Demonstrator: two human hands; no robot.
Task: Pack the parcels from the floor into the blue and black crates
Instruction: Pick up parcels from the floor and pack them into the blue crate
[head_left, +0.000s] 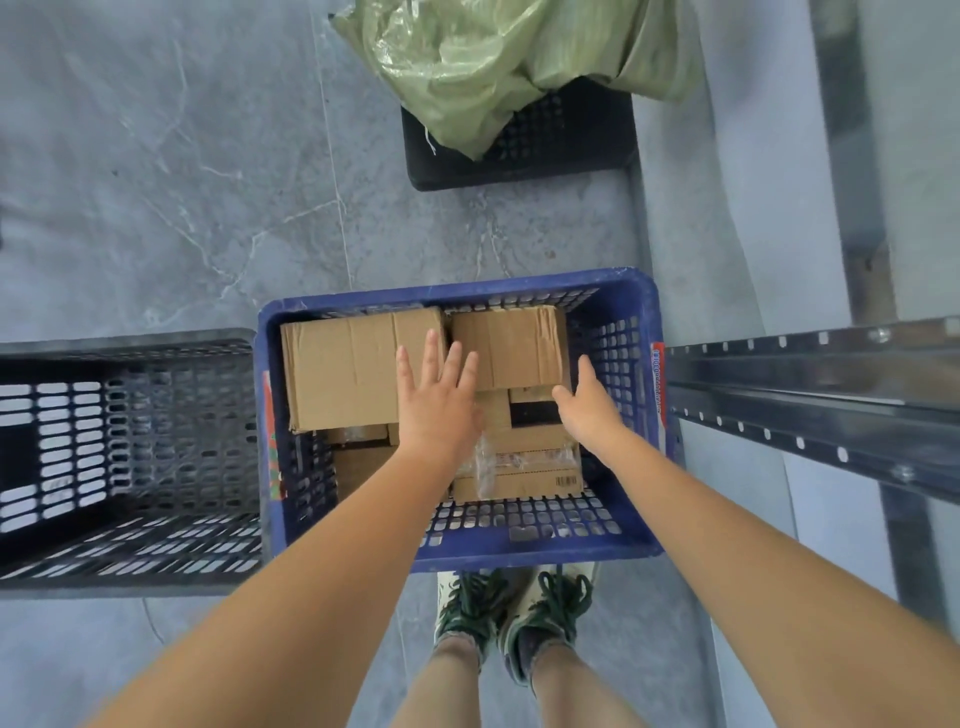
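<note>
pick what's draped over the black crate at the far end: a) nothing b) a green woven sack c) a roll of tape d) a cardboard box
b: a crumpled green woven sack lies over the far black crate, while the cardboard boxes sit in the blue crate.

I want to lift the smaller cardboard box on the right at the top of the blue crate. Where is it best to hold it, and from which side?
Probably from above, gripping its left and right side faces. The smaller box lies flat on top with its near edge overhanging lower parcels; the left hand and right hand, both open, already flank it. The blue crate wall blocks its far side, and the larger box crowds its left.
</note>
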